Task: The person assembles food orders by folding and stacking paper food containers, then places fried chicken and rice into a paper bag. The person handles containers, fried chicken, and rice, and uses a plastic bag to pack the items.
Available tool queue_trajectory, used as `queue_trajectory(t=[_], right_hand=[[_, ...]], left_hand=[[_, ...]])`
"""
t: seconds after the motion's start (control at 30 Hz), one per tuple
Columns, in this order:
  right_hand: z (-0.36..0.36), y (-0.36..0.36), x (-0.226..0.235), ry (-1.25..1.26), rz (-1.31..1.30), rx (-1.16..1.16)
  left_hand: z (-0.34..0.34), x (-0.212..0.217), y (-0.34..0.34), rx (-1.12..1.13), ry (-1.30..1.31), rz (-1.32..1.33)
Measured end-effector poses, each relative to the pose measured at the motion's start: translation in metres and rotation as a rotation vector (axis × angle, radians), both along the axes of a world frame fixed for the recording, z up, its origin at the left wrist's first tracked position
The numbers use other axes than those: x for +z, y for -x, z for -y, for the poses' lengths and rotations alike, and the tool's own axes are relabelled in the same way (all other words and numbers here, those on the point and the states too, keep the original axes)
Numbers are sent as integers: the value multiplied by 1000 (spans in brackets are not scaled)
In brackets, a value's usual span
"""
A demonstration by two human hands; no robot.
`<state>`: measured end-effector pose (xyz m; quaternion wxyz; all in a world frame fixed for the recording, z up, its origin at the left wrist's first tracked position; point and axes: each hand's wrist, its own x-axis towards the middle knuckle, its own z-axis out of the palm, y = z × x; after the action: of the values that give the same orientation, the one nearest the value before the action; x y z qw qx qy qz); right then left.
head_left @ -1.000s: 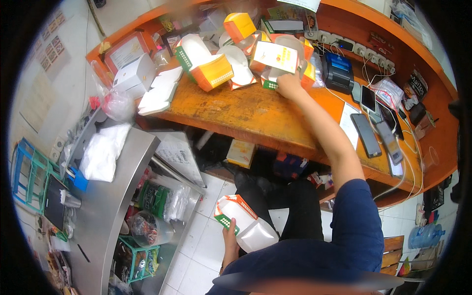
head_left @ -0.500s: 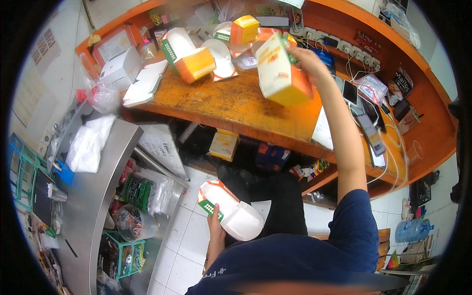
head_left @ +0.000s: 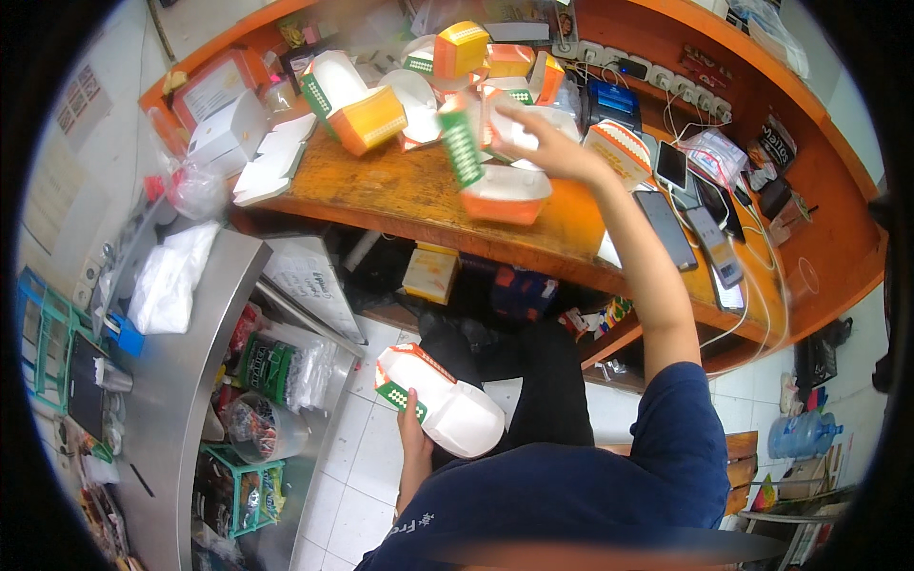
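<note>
In my left hand (head_left: 413,442), low in front of my body, is an open paper food box (head_left: 464,420), white inside with red and green patterned sides. My fingers close round its green side. Over the desk, my right hand (head_left: 549,145) has its fingers stretched and apart above another open paper food box (head_left: 507,195), orange outside and white inside. That box's green side (head_left: 462,149) is smeared by motion; whether my fingertips touch it I cannot tell. Right of this hand, a printed yellow-white box part (head_left: 619,150) shows; its link to the orange box is unclear.
Several folded boxes, including a yellow-orange one (head_left: 369,120), crowd the back of the wooden desk (head_left: 381,195). Flat white cartons (head_left: 276,160) lie at its left. Phones (head_left: 666,228) with cables and sockets line the right. A steel counter (head_left: 181,400) stands to my left.
My right hand has moved left over the desk. The yellow-white box it held upright is no longer in its grip; an open orange box now shows below it. My left hand stays nearly still.
</note>
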<state>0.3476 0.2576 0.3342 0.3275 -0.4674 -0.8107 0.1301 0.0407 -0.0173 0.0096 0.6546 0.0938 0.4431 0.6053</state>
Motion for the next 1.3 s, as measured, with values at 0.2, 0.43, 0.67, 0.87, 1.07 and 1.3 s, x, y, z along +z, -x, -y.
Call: queue_trajectory(t=[0.2, 0.43, 0.67, 0.87, 1.07, 1.3], right_hand=[[2, 12, -64, 223, 189, 73], [-4, 25, -68, -106, 145, -85], [27, 35, -58, 32, 134, -158], [73, 44, -63, 116, 36, -204], [76, 54, -41, 38, 96, -191], [20, 41, -25, 30, 48, -178]], left_hand=[[-2, 5, -1, 33, -30, 33], [-83, 77, -18, 98, -304, 14], [-134, 133, -76, 194, -307, 144], [-126, 154, -92, 474, -419, 72], [-142, 216, -86, 411, -649, 109], [-193, 220, -107, 406, -752, -11]])
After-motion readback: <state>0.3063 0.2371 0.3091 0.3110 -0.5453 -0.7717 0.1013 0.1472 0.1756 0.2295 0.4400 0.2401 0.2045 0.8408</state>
